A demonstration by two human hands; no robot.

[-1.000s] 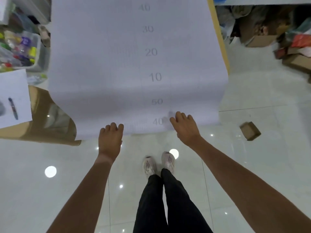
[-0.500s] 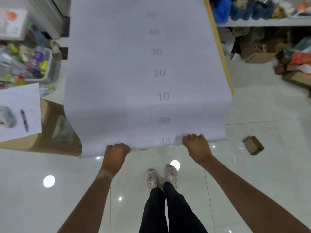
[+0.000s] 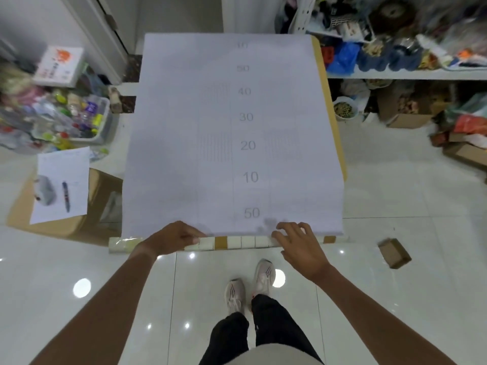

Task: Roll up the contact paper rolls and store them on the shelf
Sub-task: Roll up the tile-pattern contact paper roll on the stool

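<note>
Gripping the rolled near edge of the contact paper (image 3: 205,143), the left hand (image 3: 172,239) is curling its fingers around it. The right hand (image 3: 300,246) is resting bent fingertips on the same edge, farther right.

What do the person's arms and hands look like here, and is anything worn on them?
Both arms are bare to the frame's bottom edge: no sleeves show. The left hand and right hand carry no gloves, and no watch, bracelet or rings are visible.

sheet (image 3: 232,143) near edge: flat → rolled (tile-patterned face out) | both hands: now on roll (image 3: 232,242)
</note>
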